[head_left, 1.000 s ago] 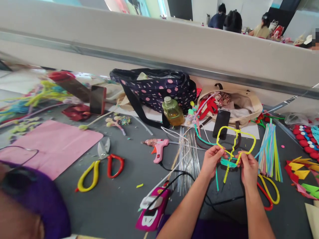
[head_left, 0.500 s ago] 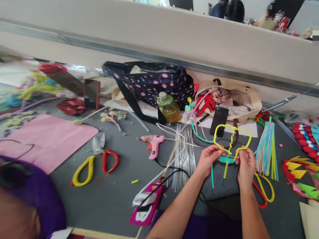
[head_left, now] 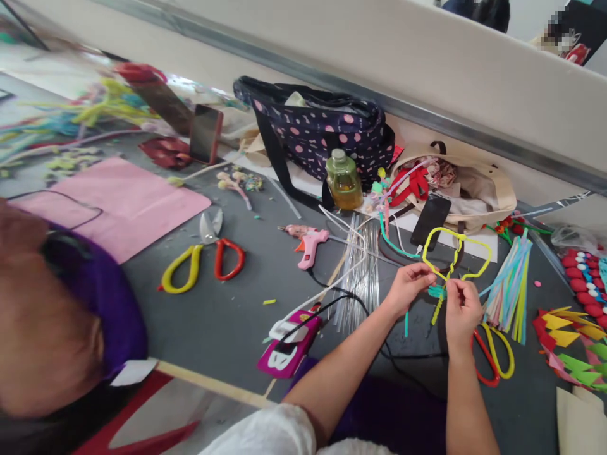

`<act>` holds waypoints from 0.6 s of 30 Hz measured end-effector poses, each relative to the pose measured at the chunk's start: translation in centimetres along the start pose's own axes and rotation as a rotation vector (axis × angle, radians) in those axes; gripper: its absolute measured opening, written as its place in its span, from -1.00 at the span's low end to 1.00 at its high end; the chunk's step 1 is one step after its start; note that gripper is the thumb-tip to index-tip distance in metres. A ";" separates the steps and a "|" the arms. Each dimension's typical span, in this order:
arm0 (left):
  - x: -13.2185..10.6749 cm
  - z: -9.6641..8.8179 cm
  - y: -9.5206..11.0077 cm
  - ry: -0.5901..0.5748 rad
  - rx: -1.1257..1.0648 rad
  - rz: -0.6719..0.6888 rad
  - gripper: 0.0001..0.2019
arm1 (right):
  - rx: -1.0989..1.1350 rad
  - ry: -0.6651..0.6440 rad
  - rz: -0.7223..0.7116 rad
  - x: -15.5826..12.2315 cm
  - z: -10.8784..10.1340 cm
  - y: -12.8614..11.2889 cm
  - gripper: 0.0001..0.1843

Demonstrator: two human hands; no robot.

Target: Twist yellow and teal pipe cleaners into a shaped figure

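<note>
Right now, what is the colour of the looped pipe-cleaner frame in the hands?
The looped pipe-cleaner frame is bright yellow; the head view shows it best.

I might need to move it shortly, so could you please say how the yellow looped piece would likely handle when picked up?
The yellow looped piece is probably light: thin strands around open space. It seems fairly stiff, its loops standing out beyond the left hand and right hand, though such slender strands may bend.
</note>
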State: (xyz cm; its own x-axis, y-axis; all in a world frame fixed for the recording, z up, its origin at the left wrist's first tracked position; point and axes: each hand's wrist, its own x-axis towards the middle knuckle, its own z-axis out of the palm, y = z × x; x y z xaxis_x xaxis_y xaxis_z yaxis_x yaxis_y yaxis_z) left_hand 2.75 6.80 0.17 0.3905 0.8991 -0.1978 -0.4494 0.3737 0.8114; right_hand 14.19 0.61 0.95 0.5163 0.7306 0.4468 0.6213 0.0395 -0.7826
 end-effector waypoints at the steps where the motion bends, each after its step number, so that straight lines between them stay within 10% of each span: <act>1: 0.0 0.0 -0.1 -0.008 0.000 0.012 -0.67 | -0.008 0.006 -0.009 0.1 -0.1 0.1 -0.68; 18: -0.1 0.8 -1.7 -0.096 -0.120 0.014 -0.62 | 0.053 -0.007 0.120 -0.3 0.2 -0.2 -0.59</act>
State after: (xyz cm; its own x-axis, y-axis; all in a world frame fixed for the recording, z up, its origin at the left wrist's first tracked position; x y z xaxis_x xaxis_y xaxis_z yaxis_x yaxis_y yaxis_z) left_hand 4.05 5.89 -0.73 0.4559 0.8806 -0.1294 -0.5461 0.3915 0.7406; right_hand 13.78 0.56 0.91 0.5813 0.7367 0.3455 0.5231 -0.0131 -0.8522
